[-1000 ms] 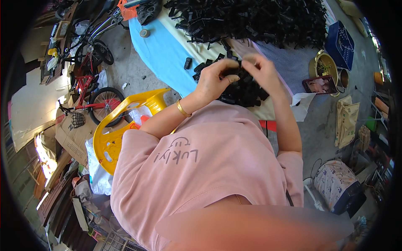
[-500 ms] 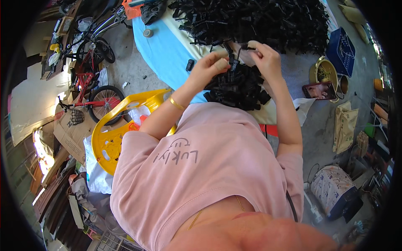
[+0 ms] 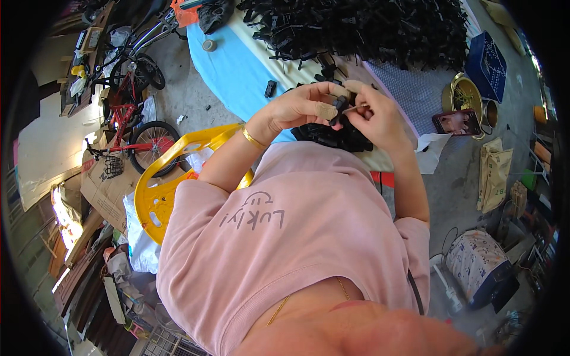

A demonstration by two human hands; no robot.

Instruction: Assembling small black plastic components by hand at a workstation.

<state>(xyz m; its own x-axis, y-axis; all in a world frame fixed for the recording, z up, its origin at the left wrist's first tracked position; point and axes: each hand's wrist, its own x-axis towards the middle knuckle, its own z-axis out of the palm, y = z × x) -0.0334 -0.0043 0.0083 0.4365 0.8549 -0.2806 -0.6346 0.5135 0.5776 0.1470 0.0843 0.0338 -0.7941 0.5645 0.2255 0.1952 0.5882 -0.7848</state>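
Observation:
My left hand (image 3: 300, 108) is closed, pinching a small black plastic part (image 3: 339, 107) between thumb and fingers. Tan tape wraps its thumb, and a gold bangle circles the wrist. Close against it, my right hand (image 3: 375, 115) is closed on a thin, light-coloured sliver (image 3: 356, 108), whose tip meets the black part; its exact kind is too small to tell. Below both hands, by my lap, lies a small heap of black plastic parts (image 3: 332, 137), partly covered by the hands. One loose black part (image 3: 271, 89) rests on the light blue cloth (image 3: 237, 77) to the left.
A large pile of black parts (image 3: 356, 29) covers the far table. At right are a phone (image 3: 457, 123), a gold-coloured pot (image 3: 454, 95) and a blue basket (image 3: 487, 65). A yellow plastic chair (image 3: 155, 202) stands left, with a red bicycle (image 3: 142, 145) beyond. A small round container (image 3: 209, 45) sits on the cloth.
Both hands have come nearer to me and closer together, from above the small heap. The black part now sits between them, and the thin sliver shows in the right hand.

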